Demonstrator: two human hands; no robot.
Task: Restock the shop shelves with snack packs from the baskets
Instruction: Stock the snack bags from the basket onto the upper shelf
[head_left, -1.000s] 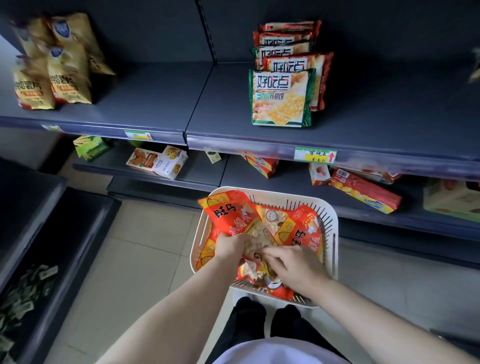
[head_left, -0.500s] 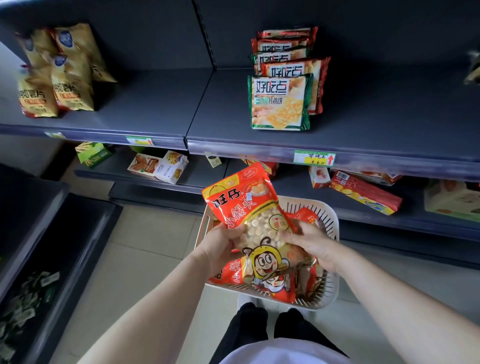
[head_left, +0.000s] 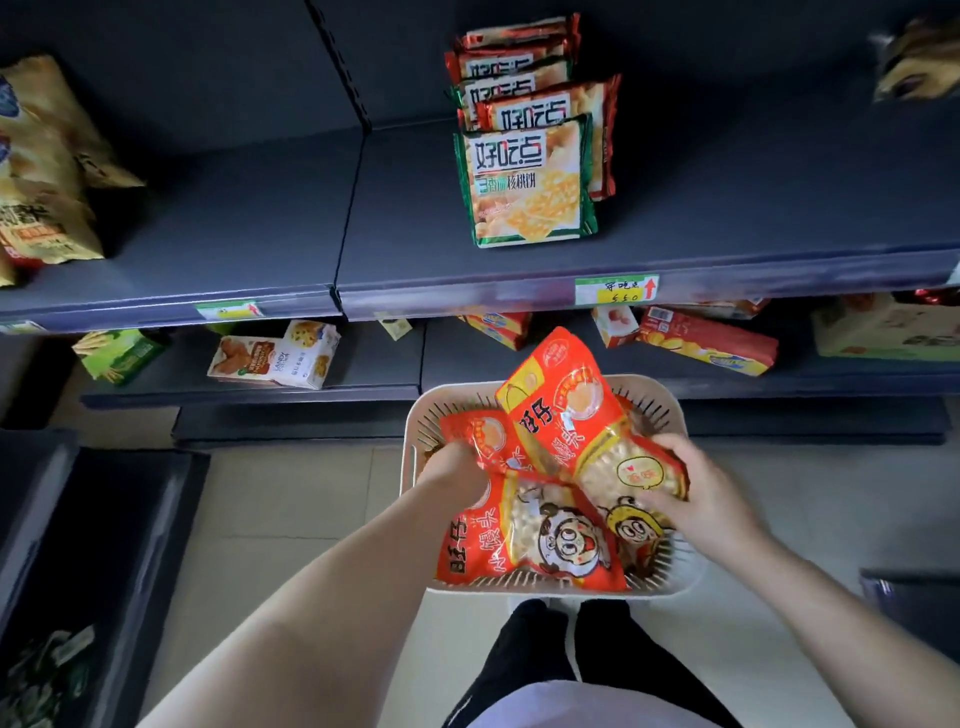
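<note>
A white slotted basket (head_left: 670, 400) sits on the floor in front of me, holding red snack packs with a cartoon face. My right hand (head_left: 701, 499) grips one red pack (head_left: 576, 415) by its lower end and holds it tilted up above the basket. My left hand (head_left: 457, 470) reaches into the basket's left side and grips the top of another red pack (head_left: 524, 540) lying there. A third red pack (head_left: 480, 434) shows behind it. The dark grey shelf (head_left: 426, 234) above carries a row of green and red biscuit packs (head_left: 530, 182).
Yellow snack bags (head_left: 41, 176) stand at the shelf's far left. The lower shelf (head_left: 363, 364) holds boxes and a long red pack (head_left: 706, 340). A dark bin (head_left: 93, 545) stands at my left on the tiled floor. My legs are just behind the basket.
The red pack held by both hands has passed to my right hand alone and shifted right. My left hand has dropped into the basket onto another pack.
</note>
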